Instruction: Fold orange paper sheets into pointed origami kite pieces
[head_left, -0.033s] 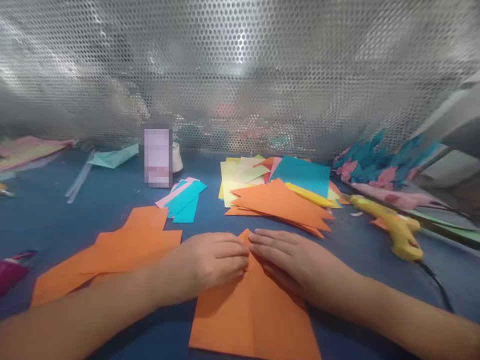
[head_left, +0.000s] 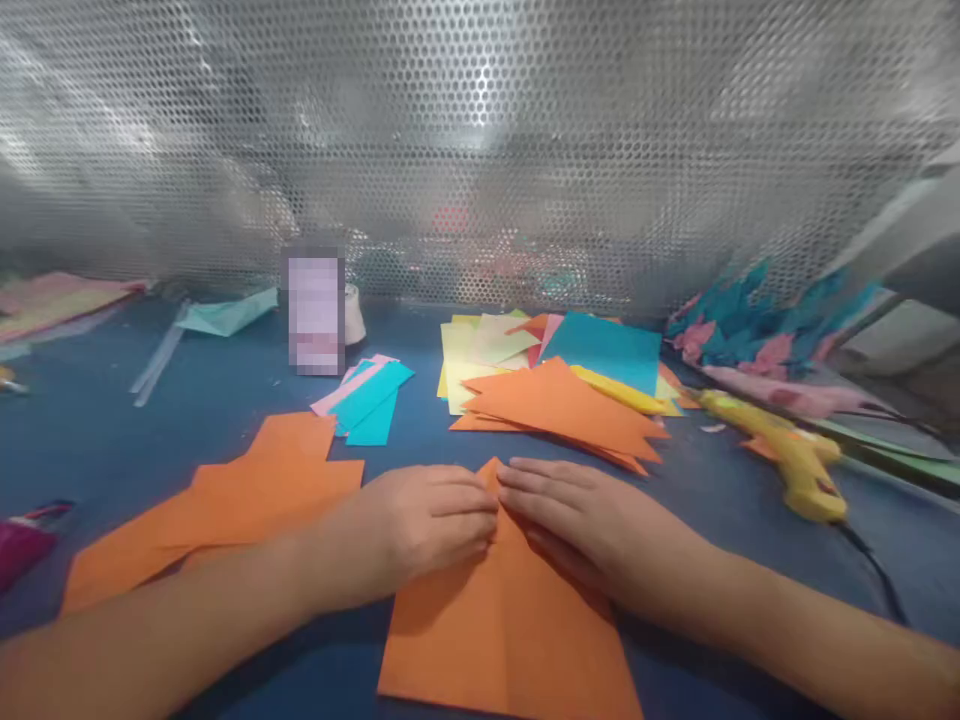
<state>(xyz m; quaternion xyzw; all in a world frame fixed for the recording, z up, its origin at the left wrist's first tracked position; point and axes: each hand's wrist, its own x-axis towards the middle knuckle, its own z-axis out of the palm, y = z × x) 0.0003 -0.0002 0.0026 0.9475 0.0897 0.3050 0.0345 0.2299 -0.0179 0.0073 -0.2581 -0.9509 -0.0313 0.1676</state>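
Note:
A sheet of orange paper point(head_left: 510, 640) with a crease down its middle lies in front of me, its top folded to a point between my hands. My left hand point(head_left: 446, 520) rests on the upper left fold, fingers bent, close together and pressed on the paper. Over the right fold, my right hand point(head_left: 570, 510) lies with its fingers stretched out flat and pointing inward. Both sets of fingertips nearly meet at the centre crease, just below the point. My thumbs are mostly hidden. Loose orange sheets point(head_left: 277, 490) lie behind my left forearm.
Folded orange pieces point(head_left: 555, 405) and a yellow cutter point(head_left: 619, 390) lie on coloured paper beyond my hands. Blue strips point(head_left: 371, 400) are left of them. A yellow glue gun point(head_left: 799, 455) with a black cord lies right. A phone point(head_left: 313, 315) stands before the perforated metal panel point(head_left: 480, 150).

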